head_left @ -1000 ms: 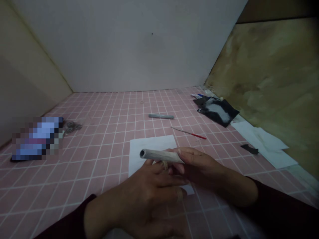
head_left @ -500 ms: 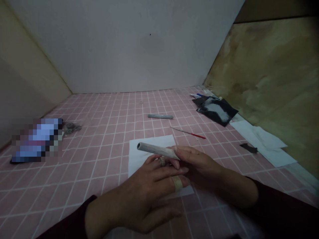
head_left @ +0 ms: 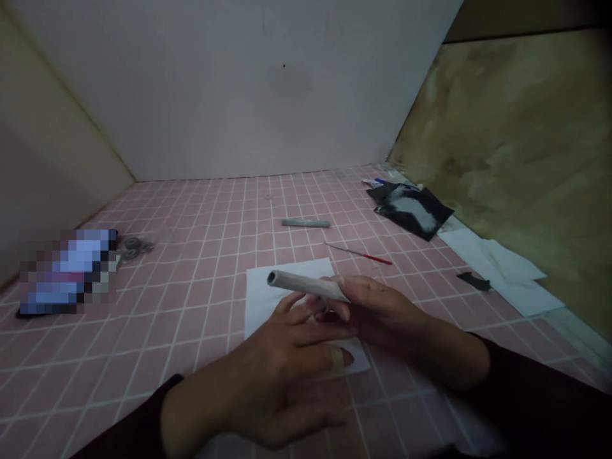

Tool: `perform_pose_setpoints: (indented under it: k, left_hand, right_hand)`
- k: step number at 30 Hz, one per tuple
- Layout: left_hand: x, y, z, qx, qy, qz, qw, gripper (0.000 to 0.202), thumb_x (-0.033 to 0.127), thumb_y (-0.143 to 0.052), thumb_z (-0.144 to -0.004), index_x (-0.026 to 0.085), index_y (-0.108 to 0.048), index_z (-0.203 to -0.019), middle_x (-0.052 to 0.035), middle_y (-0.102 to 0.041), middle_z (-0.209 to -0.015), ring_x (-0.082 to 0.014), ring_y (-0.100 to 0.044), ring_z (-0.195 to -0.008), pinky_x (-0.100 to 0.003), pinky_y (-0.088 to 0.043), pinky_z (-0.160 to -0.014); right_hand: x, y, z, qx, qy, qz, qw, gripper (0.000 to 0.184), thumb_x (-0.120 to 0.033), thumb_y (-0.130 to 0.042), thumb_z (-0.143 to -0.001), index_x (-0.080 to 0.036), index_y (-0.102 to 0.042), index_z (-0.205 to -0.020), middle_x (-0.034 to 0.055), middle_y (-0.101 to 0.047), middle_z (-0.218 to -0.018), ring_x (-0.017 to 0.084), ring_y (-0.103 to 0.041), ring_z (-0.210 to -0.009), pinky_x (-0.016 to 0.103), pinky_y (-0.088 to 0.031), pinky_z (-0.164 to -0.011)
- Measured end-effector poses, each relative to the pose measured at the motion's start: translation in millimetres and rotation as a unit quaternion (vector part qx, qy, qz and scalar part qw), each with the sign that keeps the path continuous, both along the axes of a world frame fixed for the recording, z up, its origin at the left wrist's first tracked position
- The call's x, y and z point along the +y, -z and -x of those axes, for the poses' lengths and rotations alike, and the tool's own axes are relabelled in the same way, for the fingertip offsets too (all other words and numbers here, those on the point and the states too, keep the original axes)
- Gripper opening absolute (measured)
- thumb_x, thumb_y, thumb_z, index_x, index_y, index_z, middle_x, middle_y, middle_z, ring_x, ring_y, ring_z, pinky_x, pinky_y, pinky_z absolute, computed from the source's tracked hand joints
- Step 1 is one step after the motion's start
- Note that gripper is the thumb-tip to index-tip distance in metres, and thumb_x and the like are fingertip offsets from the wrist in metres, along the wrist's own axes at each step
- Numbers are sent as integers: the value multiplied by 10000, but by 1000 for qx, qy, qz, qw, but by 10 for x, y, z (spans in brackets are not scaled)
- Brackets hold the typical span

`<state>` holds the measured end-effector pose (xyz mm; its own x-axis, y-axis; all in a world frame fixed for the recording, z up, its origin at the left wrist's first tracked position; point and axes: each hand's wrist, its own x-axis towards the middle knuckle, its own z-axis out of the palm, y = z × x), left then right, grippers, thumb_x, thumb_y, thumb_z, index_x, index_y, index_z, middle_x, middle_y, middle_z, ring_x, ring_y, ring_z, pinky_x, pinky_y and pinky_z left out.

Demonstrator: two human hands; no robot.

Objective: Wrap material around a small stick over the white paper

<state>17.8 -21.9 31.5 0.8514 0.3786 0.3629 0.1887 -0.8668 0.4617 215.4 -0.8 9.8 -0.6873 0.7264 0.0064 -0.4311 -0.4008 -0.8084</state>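
Observation:
A pale grey hollow tube [head_left: 306,285] points to the left with its dark round opening towards me. My right hand [head_left: 382,303] pinches its right end between thumb and fingers. Just below the tube, my left hand [head_left: 282,357] has its fingers stretched to the right and apart, with a band of tape round one finger. Its upper fingertips lie close under the tube; whether they touch it I cannot tell. Beneath both hands lies a white sheet of paper [head_left: 258,306], partly covered by them.
Farther back on the pink checked cloth [head_left: 201,242] lie a second grey tube [head_left: 306,222] and a thin red-handled file [head_left: 377,258]. Black sandpaper-like sheets [head_left: 415,210] and white papers [head_left: 507,274] are at right. A phone [head_left: 71,271] and small grey rings [head_left: 134,245] sit left.
The tube has shifted slightly right and turned a little in my right hand. My left fingers have moved slightly beneath it. The whole view has drifted a little.

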Motion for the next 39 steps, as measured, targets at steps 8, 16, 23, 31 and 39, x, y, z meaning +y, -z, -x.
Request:
perform_pose_setpoints:
  k: [8, 16, 23, 31, 39]
  left_hand:
    - [57, 159, 57, -154, -221, -59, 961, 135, 211, -657, -821, 203, -573, -926, -37, -664, -930, -205, -602, -972, -355, -487, -840]
    - [91, 188, -14, -106, -302, -45, 946, 198, 267, -683, -801, 177, -582, -946, -66, -569, -919, -210, -521, -872, -357, -459, -738]
    - [92, 219, -24, -80, -315, -71, 943, 159, 264, -666, -803, 182, -606, -926, -82, -540, -955, -243, -496, -903, -395, -437, -738]
    - [125, 244, 28, -135, -271, -3, 953, 76, 137, -613, -806, 185, -598, -863, -50, -595, -924, -229, -519, -942, -381, -407, -814]
    - [249, 186, 174, -287, -284, 277, 872, 57, 211, -584, -870, 185, -631, -850, -22, -609, -827, -157, -577, -800, -287, -463, -751]
  right_hand:
    - [33, 9, -4, 13, 43, 42, 998, 360, -299, -444, -960, -133, -597, -679, 75, -624, -901, 171, -579, -938, 343, -418, -920]
    - [-46, 5, 87, 75, 20, 92, 993, 388, -286, -356, -984, -160, -550, -673, 74, -612, -935, 189, -566, -1032, 387, -381, -1001]
    - [-48, 42, 94, 67, 20, 40, 997, 376, -258, -353, -985, -171, -558, -683, 56, -604, -905, 175, -566, -995, 380, -378, -1003]
    - [-88, 31, 138, 12, 30, 1, 999, 308, -298, -460, -944, -181, -557, -677, 38, -595, -819, 171, -580, -884, 384, -419, -956]
    - [79, 44, -51, -200, 134, -177, 954, 294, -362, -496, -928, -187, -575, -705, 30, -614, -842, 185, -580, -920, 392, -405, -943]
